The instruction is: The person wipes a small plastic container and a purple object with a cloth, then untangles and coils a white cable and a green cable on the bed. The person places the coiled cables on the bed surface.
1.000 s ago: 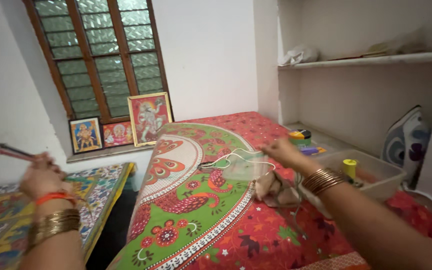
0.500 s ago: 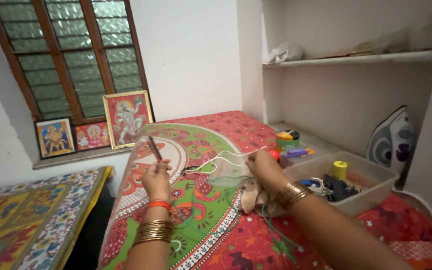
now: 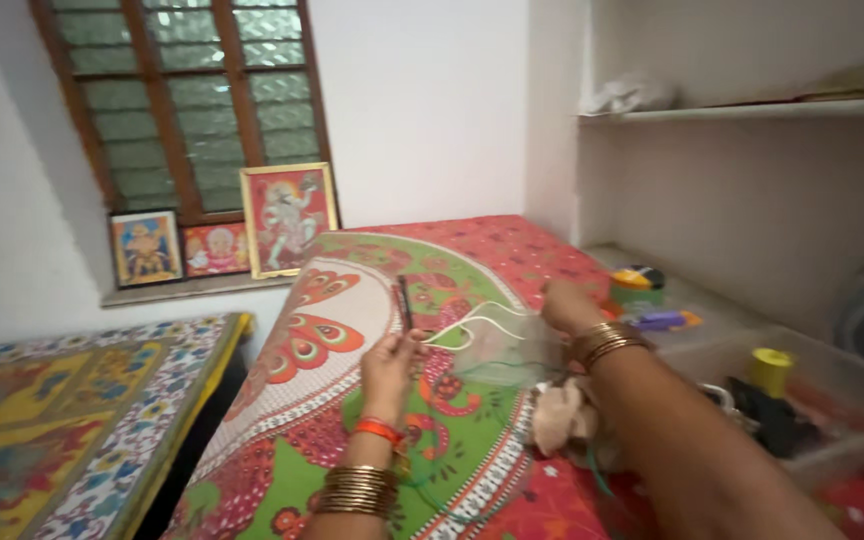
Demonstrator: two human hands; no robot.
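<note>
My left hand (image 3: 387,362) holds a thin dark stick-like tool (image 3: 404,302), its tip pointing up and away over the patterned bedsheet (image 3: 342,420). My right hand (image 3: 564,303) pinches the far edge of a clear plastic pouch (image 3: 507,352) that has white cords (image 3: 472,322) lying across it. A beige cloth (image 3: 560,420) sits bunched under my right forearm. Both wrists wear gold bangles.
A clear plastic box (image 3: 852,440) with a yellow spool (image 3: 770,371) and dark tools stands at the right. Small colourful items (image 3: 652,300) rest on the ledge beyond it. Three framed pictures (image 3: 288,218) lean on the window sill. A second patterned surface (image 3: 52,420) lies at the left.
My left hand swung from far left, over the other surface, in to the middle of the bed with the stick in it. The right hand stayed at the pouch. The view shifted.
</note>
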